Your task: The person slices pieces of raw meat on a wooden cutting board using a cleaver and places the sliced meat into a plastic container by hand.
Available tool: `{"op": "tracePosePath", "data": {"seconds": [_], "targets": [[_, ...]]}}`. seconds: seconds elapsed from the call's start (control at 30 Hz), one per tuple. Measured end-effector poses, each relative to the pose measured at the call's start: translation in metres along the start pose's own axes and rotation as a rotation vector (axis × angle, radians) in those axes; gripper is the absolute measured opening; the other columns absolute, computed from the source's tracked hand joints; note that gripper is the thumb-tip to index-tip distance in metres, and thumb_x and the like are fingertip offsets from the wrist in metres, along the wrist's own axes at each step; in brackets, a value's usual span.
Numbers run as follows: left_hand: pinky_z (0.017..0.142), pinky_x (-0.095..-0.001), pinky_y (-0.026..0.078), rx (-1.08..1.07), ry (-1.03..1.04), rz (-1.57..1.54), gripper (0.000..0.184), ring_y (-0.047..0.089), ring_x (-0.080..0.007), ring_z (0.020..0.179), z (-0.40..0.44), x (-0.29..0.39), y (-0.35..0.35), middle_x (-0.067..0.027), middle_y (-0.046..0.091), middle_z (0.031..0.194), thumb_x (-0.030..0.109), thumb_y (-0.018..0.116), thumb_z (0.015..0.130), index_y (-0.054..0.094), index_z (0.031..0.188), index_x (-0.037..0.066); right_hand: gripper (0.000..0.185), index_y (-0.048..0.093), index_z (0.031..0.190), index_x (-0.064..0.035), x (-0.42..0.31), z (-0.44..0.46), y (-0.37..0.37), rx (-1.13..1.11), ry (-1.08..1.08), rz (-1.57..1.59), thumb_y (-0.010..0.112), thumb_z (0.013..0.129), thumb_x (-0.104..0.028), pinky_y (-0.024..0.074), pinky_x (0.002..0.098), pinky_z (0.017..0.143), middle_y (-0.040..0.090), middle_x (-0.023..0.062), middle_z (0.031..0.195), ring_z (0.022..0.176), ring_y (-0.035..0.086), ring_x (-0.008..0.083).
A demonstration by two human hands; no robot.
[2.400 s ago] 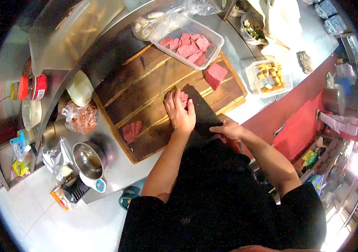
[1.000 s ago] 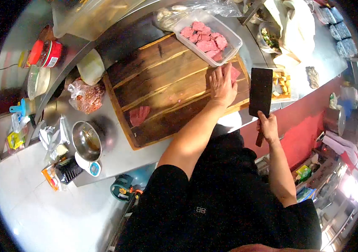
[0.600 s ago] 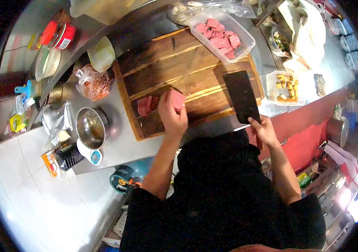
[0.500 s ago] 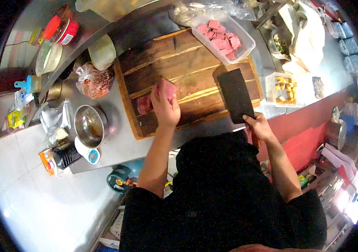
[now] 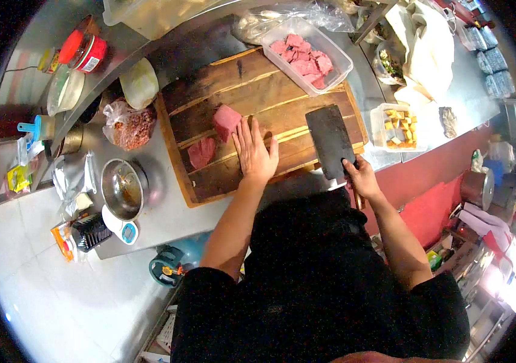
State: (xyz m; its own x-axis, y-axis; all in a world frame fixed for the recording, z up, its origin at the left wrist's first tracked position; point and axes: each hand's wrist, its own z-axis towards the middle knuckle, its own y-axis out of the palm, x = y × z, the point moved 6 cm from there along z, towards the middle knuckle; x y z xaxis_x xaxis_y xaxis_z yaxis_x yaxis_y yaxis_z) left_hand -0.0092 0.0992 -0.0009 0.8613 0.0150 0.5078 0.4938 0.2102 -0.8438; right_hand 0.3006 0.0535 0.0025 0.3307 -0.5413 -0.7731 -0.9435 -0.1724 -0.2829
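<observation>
My left hand (image 5: 255, 152) lies flat with its fingers stretched out on the wooden cutting board (image 5: 294, 118). Just beyond its fingertips sits a thick block of raw meat (image 5: 227, 120); whether they touch is hard to tell. A second, flatter piece of red meat (image 5: 201, 152) rests to the left on the same board. In my right hand (image 5: 362, 175) is the handle of a dark, wide-bladed cleaver (image 5: 330, 139), its blade over the board's right part. At the board's far right corner stands a clear plastic container (image 5: 341, 60) of cut meat pieces.
A steel bowl (image 5: 123, 189), a white kitchen scale (image 5: 126, 232) and a bag of reddish granules (image 5: 128, 124) stand left of the board. To the right is a tub of yellowish cubes (image 5: 399, 127). A shelf with a red-lidded jar (image 5: 90, 53) rises at the left.
My left hand has let go of the meat block, moved right and flattened onto the board. The cleaver stays in my right hand, almost unmoved. The whole view has shifted slightly.
</observation>
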Motion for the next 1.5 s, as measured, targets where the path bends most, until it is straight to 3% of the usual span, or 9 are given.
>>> {"op": "tracePosePath", "data": {"seconds": [0.13,0.3,0.47,0.87,1.0,1.17,1.33,1.43,1.5], "targets": [[0.124,-0.0551,0.016,-0.069,-0.007,0.049,0.070,0.025,-0.0449,0.149,0.012,0.009,0.009,-0.0293,0.033,0.157,0.037,0.060,0.097,0.039,0.149,-0.005,0.027,0.060,0.106,-0.0008,-0.007,0.000,0.008,0.044,-0.005,-0.055,0.063,0.102,-0.027,0.0473,0.0300,0.049,0.062,0.0047,0.070,0.053,0.057,0.0131],[0.110,-0.0490,0.040,0.015,0.201,-0.297,0.050,0.050,-0.0416,0.128,-0.015,0.038,0.003,-0.0221,0.055,0.139,0.022,0.061,0.095,0.053,0.140,0.001,0.028,0.062,0.114,0.0004,-0.022,0.002,0.028,-0.032,-0.013,-0.130,0.063,0.101,-0.025,0.0475,0.0320,0.051,0.064,0.0068,0.070,0.054,0.058,0.0139],[0.111,-0.0522,0.038,0.135,-0.062,-0.379,0.047,0.050,-0.0455,0.129,-0.028,-0.008,-0.018,-0.0272,0.054,0.141,0.015,0.057,0.096,0.052,0.140,-0.002,0.028,0.062,0.111,0.0000,-0.031,0.002,0.023,-0.042,-0.063,-0.173,0.063,0.101,-0.026,0.0467,0.0328,0.048,0.063,0.0062,0.067,0.050,0.057,0.0141],[0.123,-0.0524,0.023,-0.108,0.039,-0.465,0.053,0.044,-0.0414,0.139,0.012,-0.005,-0.004,-0.0256,0.050,0.147,0.026,0.048,0.104,0.039,0.149,-0.002,0.017,0.061,0.107,-0.0032,-0.028,0.004,0.047,-0.206,-0.038,0.003,0.063,0.103,-0.020,0.0408,0.0298,0.045,0.056,-0.0002,0.063,0.048,0.050,0.0100],[0.117,-0.0506,0.035,-0.108,0.272,-0.321,0.057,0.050,-0.0421,0.134,-0.009,0.017,0.001,-0.0262,0.053,0.143,0.023,0.058,0.100,0.040,0.148,-0.002,0.024,0.062,0.118,-0.0025,-0.013,0.005,0.019,-0.094,-0.039,-0.056,0.063,0.103,-0.021,0.0399,0.0264,0.044,0.060,-0.0002,0.070,0.048,0.049,0.0095],[0.102,-0.0450,0.049,0.059,0.066,-0.633,0.041,0.061,-0.0422,0.117,-0.041,0.010,-0.016,-0.0256,0.062,0.130,0.011,0.054,0.100,0.054,0.139,-0.004,0.026,0.062,0.118,-0.0027,-0.008,0.007,0.009,-0.123,-0.028,-0.087,0.063,0.103,-0.023,0.0414,0.0273,0.043,0.060,0.0004,0.069,0.048,0.050,0.0093],[0.115,-0.0494,0.036,0.289,-0.132,-0.421,0.052,0.049,-0.0476,0.133,-0.056,0.004,-0.022,-0.0303,0.053,0.142,0.015,0.055,0.099,0.046,0.143,-0.010,0.029,0.063,0.118,-0.0012,-0.008,0.010,0.025,-0.182,-0.005,-0.193,0.065,0.101,-0.026,0.0503,0.0313,0.052,0.066,0.0045,0.076,0.057,0.060,0.0130],[0.125,-0.0554,0.009,0.002,-0.171,-0.046,0.082,0.020,-0.0444,0.153,-0.049,0.024,0.007,-0.0317,0.029,0.160,0.042,0.058,0.097,0.029,0.153,-0.010,0.035,0.063,0.119,0.0007,-0.022,0.005,0.056,-0.163,0.000,-0.282,0.067,0.100,-0.028,0.0553,0.0382,0.082,0.075,0.0140,0.101,0.088,0.070,0.0224],[0.125,-0.0549,0.009,-0.016,-0.152,-0.019,0.084,0.018,-0.0442,0.153,-0.049,0.032,0.018,-0.0314,0.026,0.161,0.043,0.057,0.097,0.027,0.154,-0.011,0.036,0.063,0.120,0.0003,-0.023,0.010,0.075,-0.183,-0.033,-0.342,0.067,0.099,-0.028,0.0549,0.0382,0.082,0.074,0.0151,0.102,0.089,0.070,0.0232]]}}
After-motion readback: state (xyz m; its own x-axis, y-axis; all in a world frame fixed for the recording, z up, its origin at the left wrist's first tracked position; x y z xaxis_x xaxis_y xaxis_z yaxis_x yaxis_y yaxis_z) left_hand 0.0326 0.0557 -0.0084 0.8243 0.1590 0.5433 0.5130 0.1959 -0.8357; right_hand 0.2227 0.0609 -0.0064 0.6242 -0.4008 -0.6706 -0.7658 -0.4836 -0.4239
